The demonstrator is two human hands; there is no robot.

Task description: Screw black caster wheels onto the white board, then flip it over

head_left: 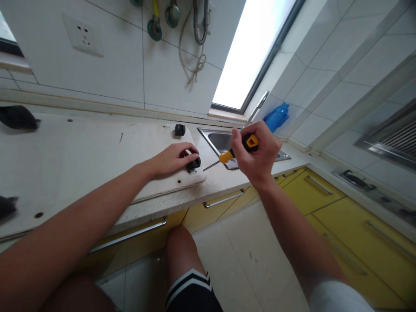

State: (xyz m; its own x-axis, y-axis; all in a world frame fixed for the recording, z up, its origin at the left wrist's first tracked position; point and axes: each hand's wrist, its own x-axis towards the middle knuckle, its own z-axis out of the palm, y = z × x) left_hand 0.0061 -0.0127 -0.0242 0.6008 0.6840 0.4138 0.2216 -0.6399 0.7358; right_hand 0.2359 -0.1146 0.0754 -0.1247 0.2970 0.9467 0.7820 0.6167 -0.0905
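Note:
My left hand (177, 159) is closed around a black caster wheel (194, 163) at the near right corner of a white board (97, 151). A bit of the caster's metal plate shows against the board. In my right hand (258, 151) is a screwdriver (225, 157) with a yellow and black handle. Its tip points down and left, apart from the caster and just to its right. A second black caster (180, 130) stands at the board's far right corner. Dark holes dot the board.
Two dark objects, one a black piece (19, 118), sit at the board's left end. Beyond the board are a steel sink (212, 141), a faucet (258, 106) and a blue bag (277, 117). Yellow cabinets with metal handles (224, 200) run below the counter. A wall socket (83, 35) is above.

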